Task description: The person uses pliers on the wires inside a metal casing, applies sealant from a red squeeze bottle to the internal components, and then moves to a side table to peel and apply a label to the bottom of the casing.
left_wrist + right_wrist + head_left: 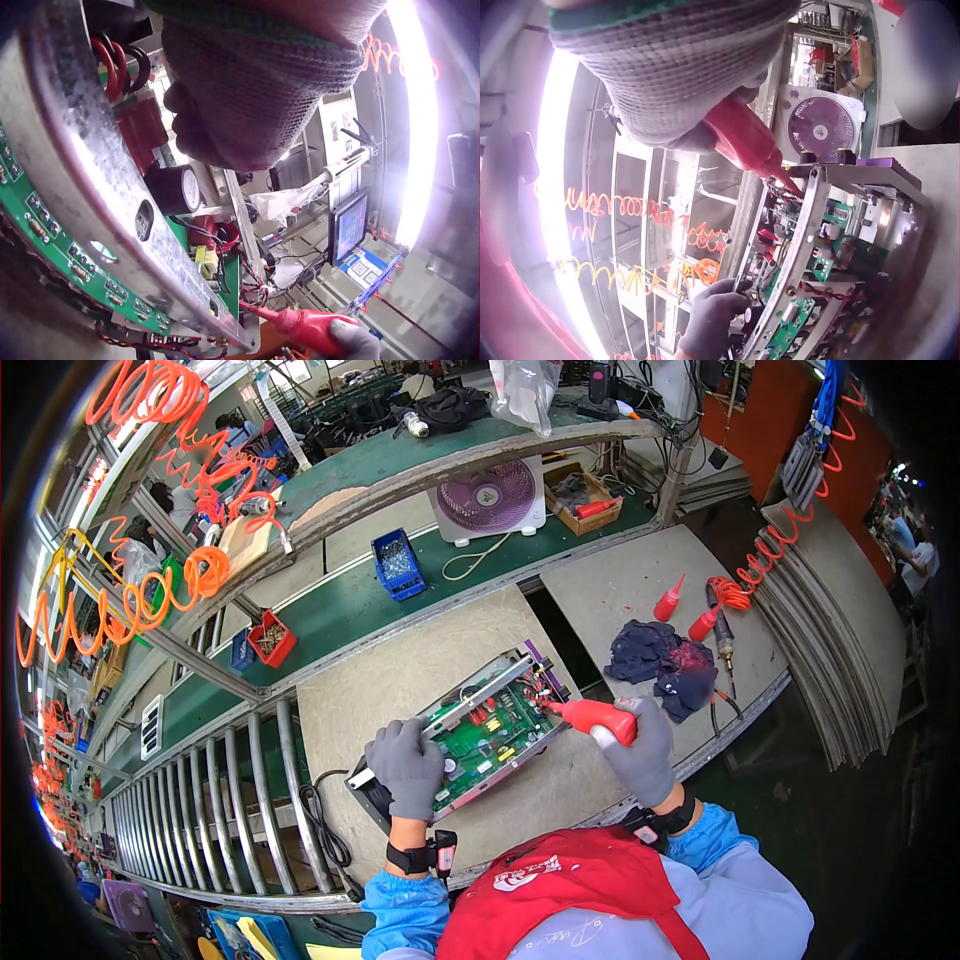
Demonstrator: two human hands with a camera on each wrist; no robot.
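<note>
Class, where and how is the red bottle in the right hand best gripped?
Grip the red bottle round its wide body, probably best from the right, as the right hand does: its narrow nozzle points left, toward the circuit board.

On the bench (350, 680), the circuit board (480, 745) sits inside a frame (475, 702), the left grip (408, 765) on its left end and a bottle (600, 718) in the right grip (642, 755) at its right end. Farther right lies a cloth (638, 652), two other bottles (667, 603) behind it, a screwdriver (723, 638) beyond. Behind stand a bin (404, 588), then a fan (485, 500) to its right; rollers (213, 807) lie left.
</note>
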